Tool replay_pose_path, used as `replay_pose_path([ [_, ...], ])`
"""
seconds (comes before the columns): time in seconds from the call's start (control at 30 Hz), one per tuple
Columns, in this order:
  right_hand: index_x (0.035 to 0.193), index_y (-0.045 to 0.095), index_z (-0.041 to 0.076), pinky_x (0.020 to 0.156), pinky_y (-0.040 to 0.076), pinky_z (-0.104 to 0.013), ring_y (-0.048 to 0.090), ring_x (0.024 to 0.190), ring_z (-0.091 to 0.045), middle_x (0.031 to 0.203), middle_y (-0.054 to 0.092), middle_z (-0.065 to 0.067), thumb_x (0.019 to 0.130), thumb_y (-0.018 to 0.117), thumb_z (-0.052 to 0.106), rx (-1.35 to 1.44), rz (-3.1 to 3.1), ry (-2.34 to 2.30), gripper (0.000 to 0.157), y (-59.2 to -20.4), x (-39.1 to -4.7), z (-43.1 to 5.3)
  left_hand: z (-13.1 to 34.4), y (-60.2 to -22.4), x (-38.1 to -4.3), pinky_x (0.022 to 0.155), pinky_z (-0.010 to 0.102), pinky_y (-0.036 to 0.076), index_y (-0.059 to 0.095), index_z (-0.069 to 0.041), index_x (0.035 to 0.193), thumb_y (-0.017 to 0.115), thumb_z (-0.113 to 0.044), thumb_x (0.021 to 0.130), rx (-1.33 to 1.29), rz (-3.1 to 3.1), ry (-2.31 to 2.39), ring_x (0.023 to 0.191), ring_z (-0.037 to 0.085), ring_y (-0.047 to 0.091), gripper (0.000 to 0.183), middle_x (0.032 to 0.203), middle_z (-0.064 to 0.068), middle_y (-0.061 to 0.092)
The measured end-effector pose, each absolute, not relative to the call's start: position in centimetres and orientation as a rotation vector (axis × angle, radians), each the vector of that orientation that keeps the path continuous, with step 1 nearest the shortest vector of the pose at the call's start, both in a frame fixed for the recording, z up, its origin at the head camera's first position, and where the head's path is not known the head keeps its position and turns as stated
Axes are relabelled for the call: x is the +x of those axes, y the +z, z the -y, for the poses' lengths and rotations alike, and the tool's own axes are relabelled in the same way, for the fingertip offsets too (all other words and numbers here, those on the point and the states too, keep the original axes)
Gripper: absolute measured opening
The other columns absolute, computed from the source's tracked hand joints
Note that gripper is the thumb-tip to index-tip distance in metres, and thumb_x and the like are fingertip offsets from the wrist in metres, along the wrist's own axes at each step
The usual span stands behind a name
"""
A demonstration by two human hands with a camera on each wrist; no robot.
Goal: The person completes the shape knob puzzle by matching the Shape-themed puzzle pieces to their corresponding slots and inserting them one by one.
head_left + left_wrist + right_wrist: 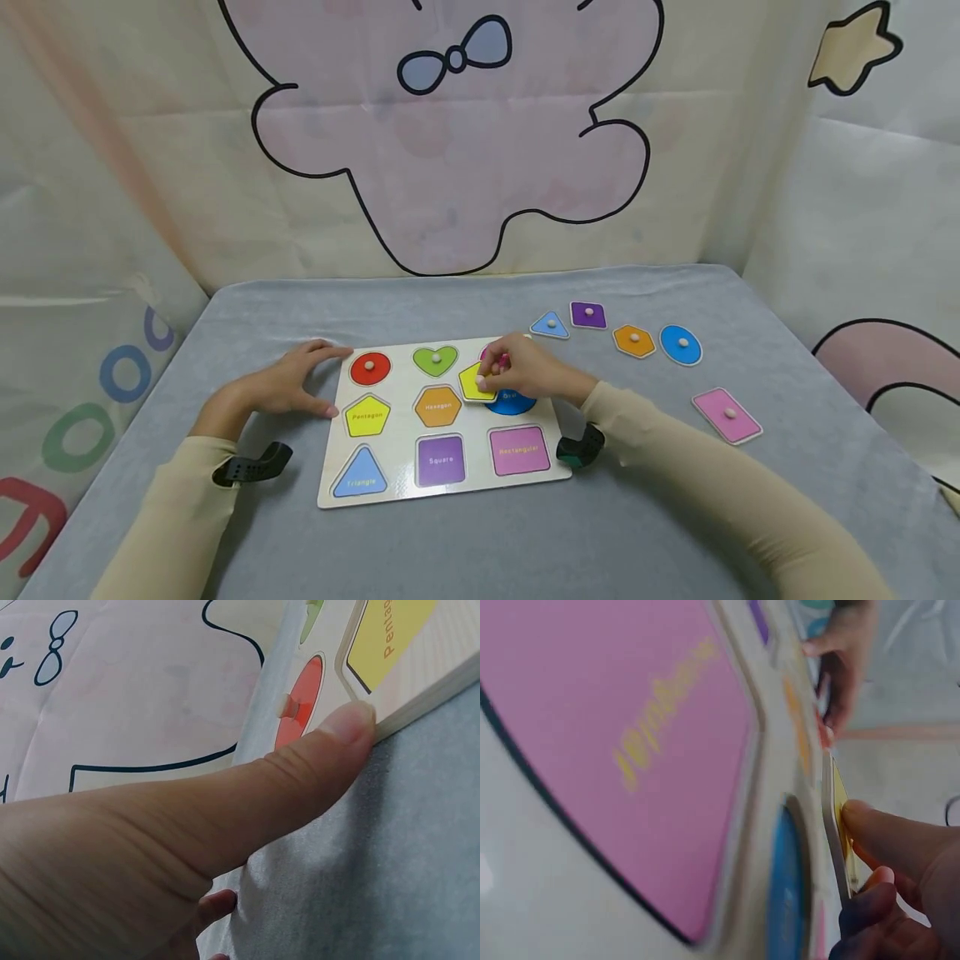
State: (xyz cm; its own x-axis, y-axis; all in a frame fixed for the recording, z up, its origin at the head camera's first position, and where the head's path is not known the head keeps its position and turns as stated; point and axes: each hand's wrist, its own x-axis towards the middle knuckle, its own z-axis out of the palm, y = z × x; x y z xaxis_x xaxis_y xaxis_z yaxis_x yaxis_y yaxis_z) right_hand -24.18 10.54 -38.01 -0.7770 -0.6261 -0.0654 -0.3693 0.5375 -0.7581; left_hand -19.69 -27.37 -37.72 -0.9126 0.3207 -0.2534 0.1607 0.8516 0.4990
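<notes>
A white puzzle board with shaped recesses lies on the table. Above its upper right part, my right hand pinches a yellow pentagon piece. In the right wrist view the pentagon piece is tilted edge-on between thumb and fingers, over the board. My left hand rests at the board's left edge, fingers spread; the left wrist view shows its thumb touching that edge. A red piece and a green heart piece sit in the top row. My right hand partly hides a pink shape there.
Loose knobbed pieces lie to the right: a light blue triangle, a purple square, an orange hexagon, a blue oval and a pink rectangle. A grey cloth covers the table. Printed curtains stand behind.
</notes>
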Motion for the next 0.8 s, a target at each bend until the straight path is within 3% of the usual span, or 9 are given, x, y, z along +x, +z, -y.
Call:
replay_pose_path([
  [0.17, 0.085, 0.073, 0.006, 0.065, 0.041, -0.018, 0.048, 0.069, -0.010, 0.072, 0.054, 0.003, 0.087, 0.079, 0.010, -0.874, -2.440, -1.068, 0.008, -38.3, -23.4, -8.8, 27.6, -37.8, -19.8, 0.111, 0.079, 0.025, 0.041, -0.013, 0.154, 0.090, -0.039, 0.073, 0.365, -2.700, 0.692, 0.142, 0.054, 0.023, 0.098, 0.158, 0.030, 0.023],
  [0.37, 0.087, 0.073, 0.006, 0.060, 0.040, -0.017, 0.046, 0.064, -0.009, 0.074, 0.054, 0.003, 0.088, 0.079, 0.011, -0.878, -2.401, -1.093, 0.008, -37.9, -22.6, -7.0, 27.6, -37.7, -19.8, 0.111, 0.079, 0.025, 0.041, -0.013, 0.154, 0.090, -0.040, 0.073, 0.365, -2.695, 0.688, 0.142, 0.054, 0.022, 0.099, 0.159, 0.031, 0.022],
  [0.8, 0.089, 0.074, 0.004, 0.056, 0.037, -0.018, 0.046, 0.072, -0.010, 0.072, 0.047, 0.001, 0.087, 0.079, 0.010, -0.843, -2.272, -1.176, 0.007, -37.4, -22.1, -4.1, 27.7, -37.8, -19.9, 0.111, 0.079, 0.025, 0.040, -0.014, 0.154, 0.089, -0.041, 0.073, 0.364, -2.689, 0.666, 0.142, 0.055, 0.022, 0.099, 0.159, 0.031, 0.021],
])
